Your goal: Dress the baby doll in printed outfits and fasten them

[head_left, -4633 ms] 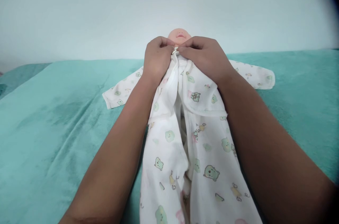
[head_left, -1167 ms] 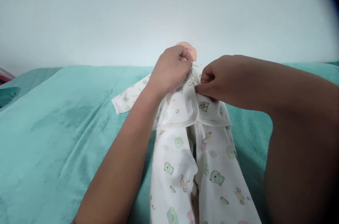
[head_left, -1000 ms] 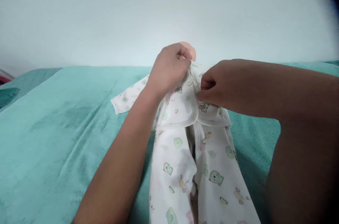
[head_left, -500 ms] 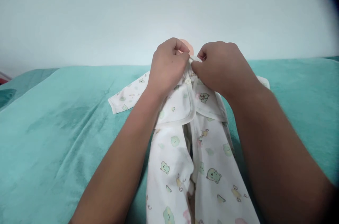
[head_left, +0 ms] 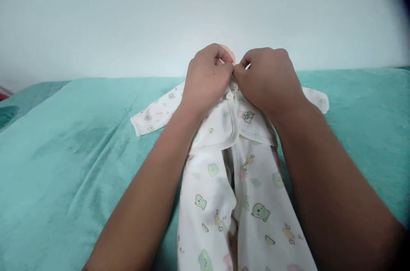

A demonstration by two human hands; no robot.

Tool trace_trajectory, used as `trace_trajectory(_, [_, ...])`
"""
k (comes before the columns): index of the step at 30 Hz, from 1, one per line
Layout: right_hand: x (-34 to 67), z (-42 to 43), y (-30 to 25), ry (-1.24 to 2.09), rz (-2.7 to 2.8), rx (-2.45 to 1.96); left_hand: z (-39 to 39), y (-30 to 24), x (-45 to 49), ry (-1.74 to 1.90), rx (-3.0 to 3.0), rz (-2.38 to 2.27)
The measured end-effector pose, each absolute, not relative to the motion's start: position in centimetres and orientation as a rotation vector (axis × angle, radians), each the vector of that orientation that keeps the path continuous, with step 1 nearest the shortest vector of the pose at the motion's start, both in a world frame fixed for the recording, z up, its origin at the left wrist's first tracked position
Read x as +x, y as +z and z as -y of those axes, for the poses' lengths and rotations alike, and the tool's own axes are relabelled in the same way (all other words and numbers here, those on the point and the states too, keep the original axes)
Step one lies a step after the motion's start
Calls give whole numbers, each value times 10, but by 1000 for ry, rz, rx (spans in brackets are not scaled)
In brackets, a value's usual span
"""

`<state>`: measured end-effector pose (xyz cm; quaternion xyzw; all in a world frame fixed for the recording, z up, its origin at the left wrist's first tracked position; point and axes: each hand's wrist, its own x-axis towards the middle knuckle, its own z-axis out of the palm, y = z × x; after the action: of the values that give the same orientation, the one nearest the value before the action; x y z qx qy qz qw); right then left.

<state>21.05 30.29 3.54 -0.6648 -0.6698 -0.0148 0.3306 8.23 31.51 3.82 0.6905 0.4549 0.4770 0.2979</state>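
Observation:
A white baby jacket (head_left: 213,128) with green and pink animal prints lies front up, its sleeves spread to both sides. Matching baby pants (head_left: 259,215) extend below it toward me, with a gap down the middle. At the jacket's neckline, my left hand (head_left: 209,74) pinches the front edge between thumb and finger. Right against it, my right hand (head_left: 267,76) pinches the other side of the neckline, the fingertips of both hands meeting. A round button (head_left: 229,96) shows just below them. Behind my hands a rounded, skin-coloured form (head_left: 228,51), perhaps a doll's head, is mostly hidden.
A turquoise plush blanket (head_left: 80,147) covers the surface beneath the clothes, with a long crease on the left. A pale wall (head_left: 160,14) rises behind it. Something red (head_left: 4,93) shows at the far left edge.
My hands have come together at the neckline, closing the small gap between their fingertips. The jacket and pants have shifted slightly to the right, and more of the right sleeve shows.

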Motion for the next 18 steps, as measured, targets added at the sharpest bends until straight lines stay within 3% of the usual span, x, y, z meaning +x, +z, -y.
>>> trace_trajectory(10, [213,-285,58,127,1762,-1843,-312,42,88,1236,1726,-1283])
trace_trajectory(18, [212,-294,45,150,1691,-1599,-308,44,88,1248,1740,-1277])
